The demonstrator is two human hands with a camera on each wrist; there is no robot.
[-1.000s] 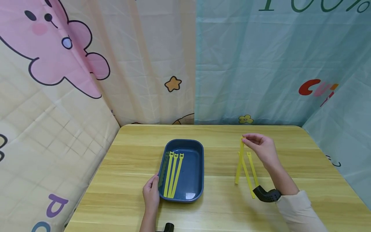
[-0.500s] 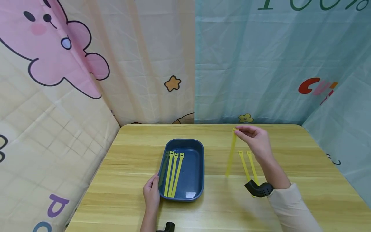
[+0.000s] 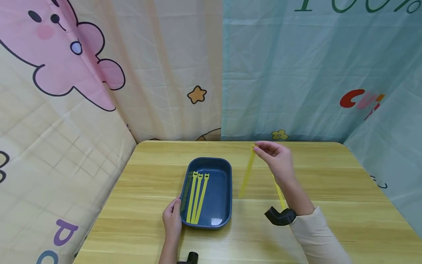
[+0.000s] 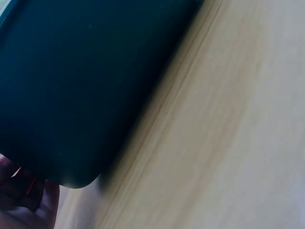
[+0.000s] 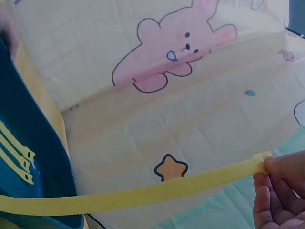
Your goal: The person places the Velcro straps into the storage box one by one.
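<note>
1 yellow strap (image 3: 248, 171) hangs from the right grip (image 3: 276, 159), which pinches its top end between thumb and fingers. The strap is long, thin and flat, like a ribbon. It is yellow all the way down, and the view from the right wrist shows it bending a little. It slants down and to the left of the right grip, in the air over the wooden worktop (image 3: 132, 220).

The left grip (image 3: 172, 218) holds the blue tray (image 3: 221, 198) by its near left side, with the thumb up by the rim. The tray is dark blue and shiny, with round corners, and it is just to the right of the left grip. Inside it lie 3 more straps (image 3: 197, 200), side by side, spread a bit like a fan. Their wide ends point away from the person, and each wide end has a small hole.

Nearer the person than the right grip, part of another strap (image 3: 278, 190) shows on the worktop. The arm and the black wrist camera (image 3: 280, 216) hide some of it.
</note>
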